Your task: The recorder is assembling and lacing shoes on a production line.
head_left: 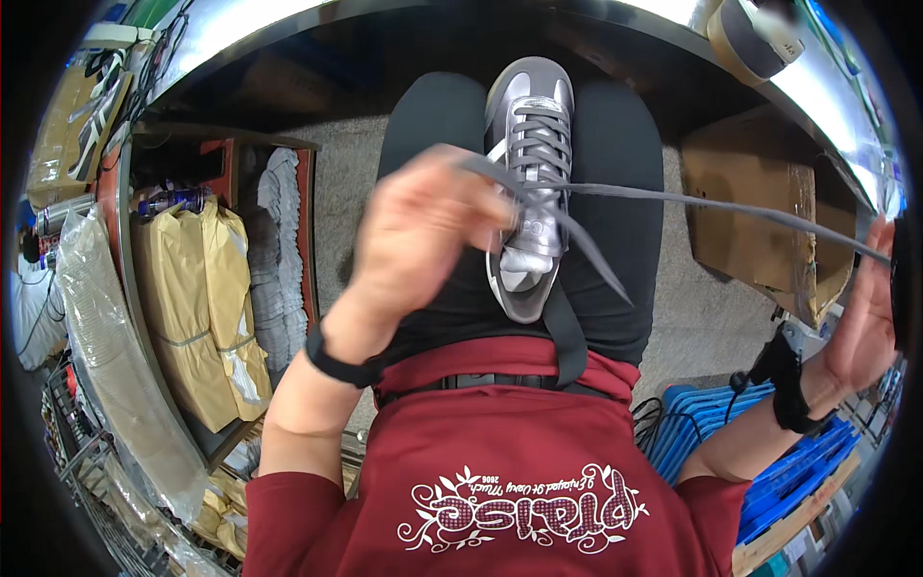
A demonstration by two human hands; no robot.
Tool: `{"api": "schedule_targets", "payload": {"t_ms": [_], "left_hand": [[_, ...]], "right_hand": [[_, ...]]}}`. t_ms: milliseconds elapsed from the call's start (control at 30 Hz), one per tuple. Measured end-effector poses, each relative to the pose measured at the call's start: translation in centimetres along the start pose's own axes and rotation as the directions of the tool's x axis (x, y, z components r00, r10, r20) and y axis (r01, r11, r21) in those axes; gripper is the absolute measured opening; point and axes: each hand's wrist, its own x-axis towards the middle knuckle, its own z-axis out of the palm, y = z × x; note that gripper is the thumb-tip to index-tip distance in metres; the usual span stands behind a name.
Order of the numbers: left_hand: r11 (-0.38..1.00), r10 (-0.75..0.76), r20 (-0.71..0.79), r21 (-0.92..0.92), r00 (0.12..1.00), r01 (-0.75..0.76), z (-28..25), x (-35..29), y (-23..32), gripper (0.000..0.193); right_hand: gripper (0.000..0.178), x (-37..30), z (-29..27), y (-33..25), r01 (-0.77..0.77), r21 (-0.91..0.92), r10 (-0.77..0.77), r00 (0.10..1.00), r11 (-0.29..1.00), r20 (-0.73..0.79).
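A grey and silver sneaker (535, 101) rests on my lap with its toe pointing away from me. Grey lacing crosses its upper part, and the tongue (536, 234) shows below. My left hand (423, 231), smeared by motion, is curled beside the shoe's left side with a shoelace (588, 252) at its fingers; the loose tip of that lace hangs over the right side. From the eyelets another length of lace (692, 200) runs taut to the far right. There my right hand (863, 322) has hold of it, its fingertips partly lost at the picture's rim.
A workbench edge (385, 17) curves across the far side. At left, a shelf holds brown paper bundles (187, 308) and grey wrapped stacks (277, 250). An open cardboard box (769, 202) stands at right, above blue plastic pieces (788, 481).
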Motion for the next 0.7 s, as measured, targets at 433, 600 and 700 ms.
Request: {"api": "schedule_targets", "payload": {"t_ms": [433, 600, 700], "left_hand": [[0.683, 0.292, -0.503, 0.705, 0.814, 0.191, -13.3, -2.8, 4.7, 0.047], [0.590, -0.002, -0.013, 0.807, 1.000, 0.011, -1.9, 0.3, -2.2, 0.019], [0.375, 0.140, 0.130, 0.911, 0.982, -0.174, 0.7, 1.1, -4.3, 0.015]], "right_hand": [[0.016, -8.3, -4.0, 11.0, -0.157, -0.877, 0.639, 0.743, 0.455, 0.199], [0.013, -12.2, -1.8, 15.7, 0.454, -0.760, 0.244, 0.760, 0.465, 0.603], [0.014, -12.5, -1.5, 16.0, 0.493, -0.740, 0.236, 0.735, 0.457, 0.635]]}}
